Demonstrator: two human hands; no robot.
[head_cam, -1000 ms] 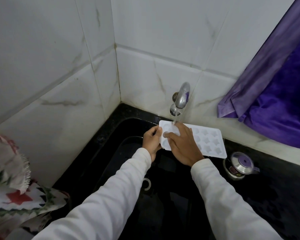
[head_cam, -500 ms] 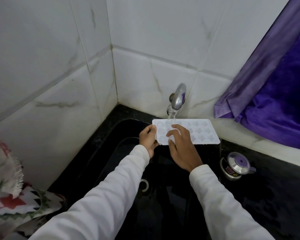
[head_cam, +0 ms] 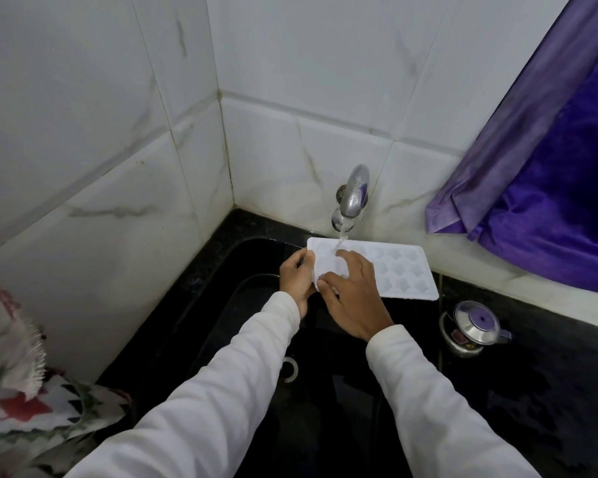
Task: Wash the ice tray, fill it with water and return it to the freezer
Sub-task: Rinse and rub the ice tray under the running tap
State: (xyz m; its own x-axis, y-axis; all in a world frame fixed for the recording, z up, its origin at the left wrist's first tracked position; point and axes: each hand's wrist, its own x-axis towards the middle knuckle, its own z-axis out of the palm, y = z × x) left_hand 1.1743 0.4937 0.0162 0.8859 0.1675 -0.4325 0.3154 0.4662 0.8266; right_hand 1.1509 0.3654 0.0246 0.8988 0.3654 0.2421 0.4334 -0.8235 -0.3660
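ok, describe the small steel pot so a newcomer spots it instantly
Find the black sink in the tiled corner, under the running tap. On the black counter right of it, near the right end of the white ice tray, sits the steel pot. It is the only shiny, round, lidded thing there.

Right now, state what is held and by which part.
The left hand grips the white plastic ice tray by its left short end; the right hand only rests on top.

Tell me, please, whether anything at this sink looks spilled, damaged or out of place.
Nothing stands out. The white ice tray looks intact, the left hand gripping its end and the right hand resting on top, and the tap runs onto it over the sink. The steel lidded pot stands upright.
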